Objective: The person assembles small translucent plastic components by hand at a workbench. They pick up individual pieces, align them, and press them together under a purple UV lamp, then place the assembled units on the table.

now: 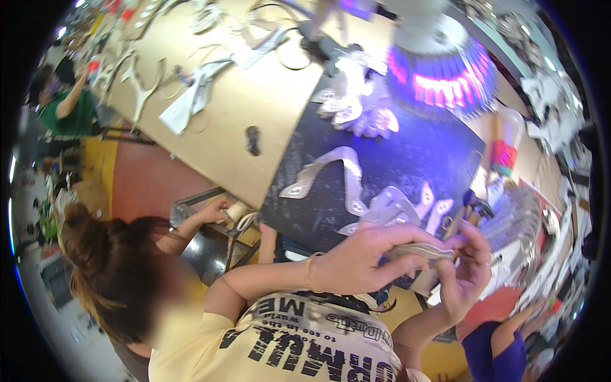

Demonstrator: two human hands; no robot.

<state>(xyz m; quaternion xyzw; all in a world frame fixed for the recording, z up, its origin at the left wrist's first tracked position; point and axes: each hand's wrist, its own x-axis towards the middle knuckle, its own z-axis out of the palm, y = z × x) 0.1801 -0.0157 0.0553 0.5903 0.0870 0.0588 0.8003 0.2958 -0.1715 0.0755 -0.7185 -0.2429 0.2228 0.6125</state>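
Left hand (353,260): half closed, thumb and fingers pinching the pale curved strip (423,251)
Right hand (466,267): partly curled, fingertips at the strip's right end
Strip: between both hands, near the black mat's near edge
Black mat (407,159): bent band (353,181) toward left edge, piled pale pieces (359,108) by far edge
Lamp (442,73): glowing purple, near mat's far right corner

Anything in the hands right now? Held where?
A pale, curved strip: left hand pinches its left part between thumb and fingers; right hand has its fingertips at the right end.
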